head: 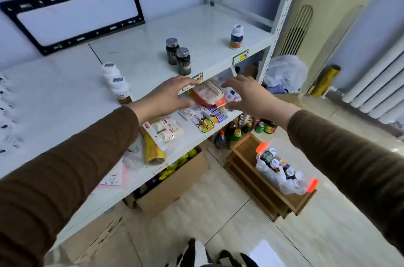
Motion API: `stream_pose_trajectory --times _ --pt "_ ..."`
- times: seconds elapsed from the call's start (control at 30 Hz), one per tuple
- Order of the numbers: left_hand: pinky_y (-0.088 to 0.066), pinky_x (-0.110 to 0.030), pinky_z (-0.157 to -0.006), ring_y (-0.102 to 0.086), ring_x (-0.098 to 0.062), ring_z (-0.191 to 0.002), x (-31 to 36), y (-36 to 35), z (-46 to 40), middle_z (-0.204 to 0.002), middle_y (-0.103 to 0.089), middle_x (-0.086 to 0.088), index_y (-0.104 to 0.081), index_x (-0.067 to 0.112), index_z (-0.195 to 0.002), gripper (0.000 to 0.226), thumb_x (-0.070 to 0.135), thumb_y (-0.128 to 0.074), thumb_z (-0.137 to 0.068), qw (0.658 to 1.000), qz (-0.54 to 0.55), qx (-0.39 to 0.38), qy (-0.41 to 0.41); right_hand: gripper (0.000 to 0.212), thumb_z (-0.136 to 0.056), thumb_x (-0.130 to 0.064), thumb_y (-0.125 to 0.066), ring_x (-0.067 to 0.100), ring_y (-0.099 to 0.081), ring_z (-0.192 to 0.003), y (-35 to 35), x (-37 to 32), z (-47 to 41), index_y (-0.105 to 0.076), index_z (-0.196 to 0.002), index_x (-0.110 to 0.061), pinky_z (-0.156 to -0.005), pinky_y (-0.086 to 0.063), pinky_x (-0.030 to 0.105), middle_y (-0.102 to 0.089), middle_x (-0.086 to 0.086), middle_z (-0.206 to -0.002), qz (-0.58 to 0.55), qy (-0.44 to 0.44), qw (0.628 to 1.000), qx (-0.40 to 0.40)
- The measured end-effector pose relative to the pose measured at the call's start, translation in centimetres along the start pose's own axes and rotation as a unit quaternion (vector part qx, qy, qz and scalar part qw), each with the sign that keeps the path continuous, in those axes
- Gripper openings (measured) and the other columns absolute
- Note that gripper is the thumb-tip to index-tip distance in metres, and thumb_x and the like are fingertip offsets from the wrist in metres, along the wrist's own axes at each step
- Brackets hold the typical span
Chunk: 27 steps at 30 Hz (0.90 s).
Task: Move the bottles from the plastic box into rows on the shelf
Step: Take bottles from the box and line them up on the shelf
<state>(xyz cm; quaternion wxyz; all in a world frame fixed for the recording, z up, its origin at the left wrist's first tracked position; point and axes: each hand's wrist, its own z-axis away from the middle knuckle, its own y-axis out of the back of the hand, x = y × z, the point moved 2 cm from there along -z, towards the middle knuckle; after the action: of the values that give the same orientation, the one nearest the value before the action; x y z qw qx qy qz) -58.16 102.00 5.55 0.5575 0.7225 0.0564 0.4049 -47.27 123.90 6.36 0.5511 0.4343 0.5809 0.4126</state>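
Observation:
A clear plastic box [284, 172] with orange latches sits on a wooden stand at the lower right and holds several bottles. On the white top shelf [153, 52] stand two dark bottles [178, 55], a white and blue bottle [236, 36] near the right post, and a row of white bottles [117, 83] at the left. My left hand [168, 94] and my right hand [244, 94] hover open and empty in front of the shelf's front edge, fingers spread, over the shelf below.
The lower shelf [192, 133] carries packets, a yellow roll and an orange container. A cardboard box [175, 185] sits on the floor under it, with more bottles [244, 129] beside. A black frame [72, 11] leans on the wall. A radiator [380, 91] is at the right.

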Motion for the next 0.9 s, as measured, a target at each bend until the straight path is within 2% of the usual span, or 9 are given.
stream_pose_trajectory --times 0.1,0.23,0.43,0.57,0.7,0.9 --pt "-0.035 -0.021 -0.098 -0.046 -0.011 -0.128 0.4 -4.2 -1.7 -0.146 -0.046 0.004 -0.051 0.03 -0.14 0.058 0.026 -0.073 -0.086 0.999 0.033 -0.032 0.007 0.058 -0.083 -0.032 -0.073 0.03 -0.047 -0.121 -1.4 3.9 1.4 -0.051 -0.136 -0.022 -0.097 -0.039 0.038 -0.051 0.007 -0.133 -0.01 -0.034 0.999 -0.017" --pt "-0.041 -0.027 -0.097 -0.049 -0.005 -0.121 0.2 -10.1 -4.1 -0.144 -0.048 0.006 -0.047 0.032 -0.14 0.06 0.029 -0.073 -0.086 0.992 0.079 -0.076 0.055 0.063 -0.082 -0.028 -0.074 0.026 -0.054 -0.115 -4.0 8.9 3.3 -0.047 -0.138 -0.02 -0.091 -0.046 0.037 -0.05 0.006 -0.131 -0.032 -0.097 0.994 -0.045" --pt "-0.041 -0.039 -0.107 -0.051 -0.015 -0.126 1.4 -18.2 -6.9 -0.14 -0.054 0.005 -0.034 0.029 -0.148 0.068 0.029 -0.069 -0.09 0.978 0.113 -0.151 0.089 0.067 -0.085 -0.024 -0.073 0.028 -0.056 -0.116 -7.6 16.7 7.0 -0.041 -0.142 -0.013 -0.091 -0.045 0.035 -0.055 0.01 -0.135 -0.062 -0.173 0.979 -0.084" --pt "-0.042 -0.037 -0.105 -0.052 -0.015 -0.125 3.1 -23.8 -9.2 -0.136 -0.057 0.003 -0.034 0.026 -0.145 0.068 0.027 -0.071 -0.088 0.972 0.122 -0.17 0.108 0.065 -0.085 -0.02 -0.073 0.027 -0.058 -0.111 -10.2 22.7 9.4 -0.042 -0.141 -0.011 -0.092 -0.046 0.035 -0.058 0.01 -0.131 -0.106 -0.224 0.962 -0.114" --pt "-0.044 -0.04 -0.105 -0.054 -0.014 -0.121 5.0 -29.9 -11.6 -0.134 -0.058 0.001 -0.03 0.029 -0.143 0.072 0.028 -0.074 -0.086 0.965 0.125 -0.186 0.135 0.062 -0.088 -0.017 -0.07 0.023 -0.058 -0.11 -12.4 29.1 11.6 -0.041 -0.142 -0.015 -0.089 -0.044 0.027 -0.058 0.007 -0.131 -0.139 -0.246 0.948 -0.147" --pt "-0.047 -0.04 -0.101 -0.055 -0.018 -0.119 8.4 -39.9 -14.7 -0.137 -0.054 -0.003 -0.041 0.026 -0.139 0.066 0.028 -0.076 -0.083 0.956 0.12 -0.192 0.187 0.057 -0.089 -0.02 -0.068 0.023 -0.061 -0.11 -16.7 38.7 13.8 -0.045 -0.141 -0.017 -0.087 -0.044 0.026 -0.059 0.005 -0.132 -0.145 -0.254 0.932 -0.215"
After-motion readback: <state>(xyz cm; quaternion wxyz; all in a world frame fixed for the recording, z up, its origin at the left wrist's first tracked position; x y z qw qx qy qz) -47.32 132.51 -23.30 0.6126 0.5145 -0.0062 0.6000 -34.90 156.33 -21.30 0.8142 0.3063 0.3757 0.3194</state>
